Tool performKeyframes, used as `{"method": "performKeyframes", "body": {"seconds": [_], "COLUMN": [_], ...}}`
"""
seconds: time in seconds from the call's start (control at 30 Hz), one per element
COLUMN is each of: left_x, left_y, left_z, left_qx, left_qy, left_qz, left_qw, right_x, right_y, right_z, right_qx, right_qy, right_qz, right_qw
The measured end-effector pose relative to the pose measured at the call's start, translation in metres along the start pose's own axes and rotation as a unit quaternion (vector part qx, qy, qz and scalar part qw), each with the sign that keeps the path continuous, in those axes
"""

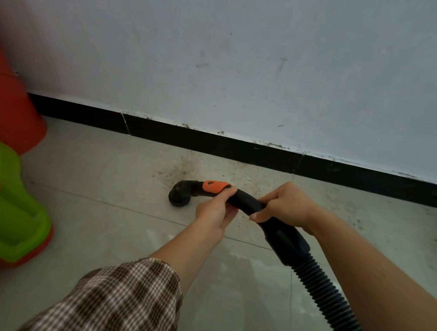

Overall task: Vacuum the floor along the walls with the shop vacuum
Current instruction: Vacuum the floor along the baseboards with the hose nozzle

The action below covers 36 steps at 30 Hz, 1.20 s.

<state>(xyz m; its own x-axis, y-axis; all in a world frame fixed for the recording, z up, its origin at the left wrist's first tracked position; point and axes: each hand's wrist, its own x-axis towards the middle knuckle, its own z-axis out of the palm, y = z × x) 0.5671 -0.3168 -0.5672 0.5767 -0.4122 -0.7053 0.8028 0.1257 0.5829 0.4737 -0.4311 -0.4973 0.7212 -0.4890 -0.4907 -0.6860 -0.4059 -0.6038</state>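
The shop vacuum's black curved handle tube (243, 201) sits low over the tiled floor (113, 235), a little out from the wall. Its round nozzle end (179, 195) points down at the tiles just beside a patch of brown grit (184, 168); whether it touches the floor cannot be told. An orange collar (215, 186) wraps the tube behind the nozzle, and a small dark mark on it is too small to read. From the thicker cuff, the ribbed black hose (332, 298) runs back towards the lower right and is cut off by the picture's bottom edge.

Both hands clasp the tube. The left hand (215, 211) reaches in from below, thumb lying on top at the collar's rear edge and fingers curled beneath. The right hand (286, 204) comes from the right, knuckles up, fingers wrapped over the tube and thumb tucked under it. The left forearm is bare up to a brown checked sleeve (122, 298).

Beyond lie a black baseboard (241, 147) with chipped plaster along its top and a scuffed white wall (250, 60). At the left edge, a red plastic piece (4, 110) and a green plastic piece (9, 219) are blurred and cut off.
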Motion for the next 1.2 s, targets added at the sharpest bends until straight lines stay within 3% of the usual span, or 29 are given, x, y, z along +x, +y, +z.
{"method": "performKeyframes", "body": {"seconds": [0.9,1.2], "left_x": [-0.024,-0.017], "left_y": [-0.025,-0.023], "left_z": [0.037,0.039], "left_qx": [0.019,0.032], "left_qy": [-0.018,-0.029], "left_qz": [-0.057,-0.038], "left_qw": [0.998,0.998], "right_x": [-0.024,-0.021], "right_y": [0.027,0.028], "right_z": [-0.03,-0.03], "right_qx": [0.001,0.007], "right_qy": [0.048,0.046], "right_qz": [0.058,0.057], "right_qw": [0.997,0.997]}}
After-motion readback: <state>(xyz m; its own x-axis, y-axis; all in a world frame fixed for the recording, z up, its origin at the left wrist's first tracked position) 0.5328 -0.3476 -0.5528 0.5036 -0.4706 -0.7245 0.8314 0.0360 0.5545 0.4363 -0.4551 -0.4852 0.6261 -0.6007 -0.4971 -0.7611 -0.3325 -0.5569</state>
